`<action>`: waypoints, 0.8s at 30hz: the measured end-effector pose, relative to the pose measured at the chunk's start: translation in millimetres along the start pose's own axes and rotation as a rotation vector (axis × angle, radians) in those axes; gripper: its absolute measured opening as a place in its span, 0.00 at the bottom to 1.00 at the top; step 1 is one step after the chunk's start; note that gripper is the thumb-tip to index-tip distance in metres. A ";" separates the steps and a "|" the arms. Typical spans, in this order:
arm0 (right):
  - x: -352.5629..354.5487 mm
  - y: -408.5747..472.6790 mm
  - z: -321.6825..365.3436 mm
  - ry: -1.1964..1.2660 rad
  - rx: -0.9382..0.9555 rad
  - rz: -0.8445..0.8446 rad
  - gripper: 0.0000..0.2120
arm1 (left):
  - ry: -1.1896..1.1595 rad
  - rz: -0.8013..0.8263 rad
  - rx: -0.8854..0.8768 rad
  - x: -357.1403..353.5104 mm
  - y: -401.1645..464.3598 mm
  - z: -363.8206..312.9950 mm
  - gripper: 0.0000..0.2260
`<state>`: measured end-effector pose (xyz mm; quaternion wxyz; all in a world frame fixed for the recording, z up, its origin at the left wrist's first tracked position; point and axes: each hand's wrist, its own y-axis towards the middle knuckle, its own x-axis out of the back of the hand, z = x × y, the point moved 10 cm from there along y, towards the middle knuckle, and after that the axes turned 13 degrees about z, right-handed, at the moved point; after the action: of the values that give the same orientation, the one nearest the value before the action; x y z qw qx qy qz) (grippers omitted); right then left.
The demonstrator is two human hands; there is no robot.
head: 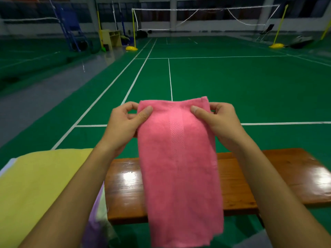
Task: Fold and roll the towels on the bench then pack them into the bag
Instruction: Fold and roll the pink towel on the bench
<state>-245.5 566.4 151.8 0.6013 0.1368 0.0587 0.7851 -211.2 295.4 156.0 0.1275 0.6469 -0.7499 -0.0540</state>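
— Any writing or label to read on the cloth?

— None legible. The pink towel (179,167) is soft terry, folded into a long narrow strip, with a woven herringbone band running down its middle.

— Where is it?

— Held up in the air in front of the person, hanging down across the glossy brown wooden worktop (268,176). The left hand (123,124) pinches the top left corner, thumb on the near face, fingers curled behind. The right hand (220,122) has the same grip on the top right corner.

— Anything else there?

— A flat yellow towel (39,185) lies at the left end, with pale purple and light green cloth edges (97,212) showing beneath it. Beyond is a green court floor (232,83) with white lines, and a net (206,17) strung between yellow posts.
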 end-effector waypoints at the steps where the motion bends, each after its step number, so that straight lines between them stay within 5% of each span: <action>1: 0.4 4.7 -18.8 -0.018 -0.055 0.001 0.10 | 0.006 0.010 0.051 0.2 3.0 18.1 0.09; 6: -12.8 29.8 -139.7 -0.184 -0.347 0.025 0.15 | 0.114 -0.010 0.274 5.5 23.7 130.1 0.10; 12: -11.5 54.6 -230.1 -0.348 -0.472 -0.076 0.14 | 0.135 -0.086 0.409 13.2 49.4 231.6 0.14; 18: -0.4 55.8 -237.2 -0.455 -0.460 -0.105 0.12 | 0.220 -0.084 0.405 23.4 55.8 252.5 0.11; 24: -15.0 20.1 -208.0 -0.347 -0.422 0.102 0.04 | 0.240 0.132 0.415 3.7 16.7 225.3 0.10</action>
<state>-319.9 561.6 -44.0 0.5771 0.1441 -0.2169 0.7741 -286.5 275.5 -56.0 0.0834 0.6106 -0.7651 0.1870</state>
